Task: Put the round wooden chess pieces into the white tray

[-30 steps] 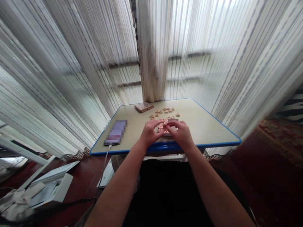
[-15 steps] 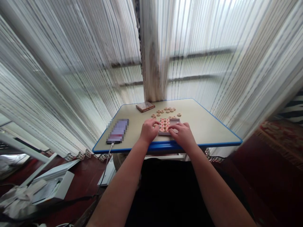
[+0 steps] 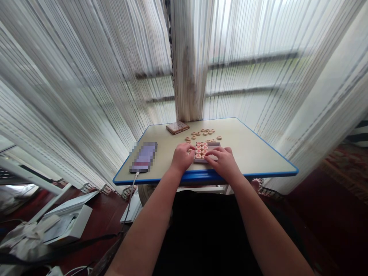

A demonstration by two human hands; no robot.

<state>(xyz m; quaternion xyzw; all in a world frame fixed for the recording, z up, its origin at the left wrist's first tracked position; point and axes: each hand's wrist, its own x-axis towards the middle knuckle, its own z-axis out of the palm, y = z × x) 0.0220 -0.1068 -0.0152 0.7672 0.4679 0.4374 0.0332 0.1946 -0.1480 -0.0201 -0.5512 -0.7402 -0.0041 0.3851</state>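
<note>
A small shallow box [image 3: 200, 161] lies near the table's front edge, its left part filled with round wooden Chinese chess pieces [image 3: 198, 151] marked in red, set in two columns. My left hand [image 3: 183, 157] is closed at the box's left wall, thumb and fingers against it. My right hand [image 3: 223, 160] reaches over the box's right part, fingertips pressed on the nearest piece of the second column; its fingers partly hide that piece. Several loose chess pieces [image 3: 205, 133] are scattered on the table behind the box.
The table [image 3: 258, 153] has a blue rim. A flat printed box [image 3: 177, 127] lies at its back left. A phone [image 3: 144, 156] with a white cable sits at the left. Sheer curtains [image 3: 115, 57] hang behind; an opened white box [image 3: 69, 224] is on the floor.
The view has shifted slightly. Both hands stay at the box in nearly the same pose, and the pieces show no clear change.
</note>
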